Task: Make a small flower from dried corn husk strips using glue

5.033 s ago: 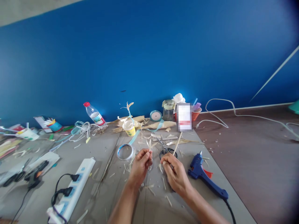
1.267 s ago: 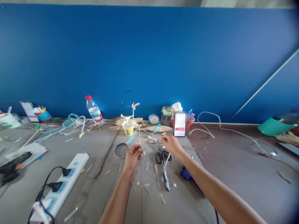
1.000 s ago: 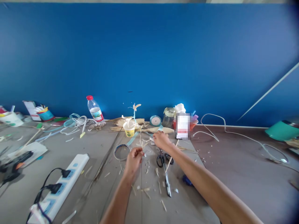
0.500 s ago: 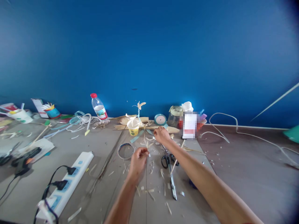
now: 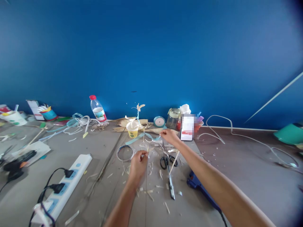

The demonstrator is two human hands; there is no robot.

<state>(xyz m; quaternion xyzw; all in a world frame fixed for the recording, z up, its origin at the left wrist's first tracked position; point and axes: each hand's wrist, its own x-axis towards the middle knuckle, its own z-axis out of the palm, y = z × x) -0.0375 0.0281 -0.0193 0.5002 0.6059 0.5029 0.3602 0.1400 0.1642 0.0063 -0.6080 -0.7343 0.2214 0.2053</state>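
Note:
My left hand (image 5: 139,164) is closed above the middle of the table, thumb and fingers pinching a small straw-coloured piece of dried husk (image 5: 148,150); most of it is hidden. Farther forward and to the right, my right hand (image 5: 169,136) pinches the end of a light blue ribbon (image 5: 148,136). The ribbon runs left in front of a yellow-and-white cup (image 5: 132,131). In that cup stands a husk flower (image 5: 140,107) on a blue-wrapped stem. Black-handled scissors (image 5: 163,162) and a cutter knife (image 5: 171,189) lie below my right hand.
Husk scraps litter the table. A wire coil (image 5: 125,160) lies left of my left hand. A power strip (image 5: 71,181) with plugs is at left, a blue glue gun (image 5: 201,186) under my right forearm. At the back stand a bottle (image 5: 98,112), ribbon spool (image 5: 159,121), jar (image 5: 173,118) and phone (image 5: 187,130).
The view has turned slightly right, bringing the blue glue gun into clearer sight. My right hand now has the ribbon's end, and the ribbon is drawn up toward it. My left hand keeps its pinch.

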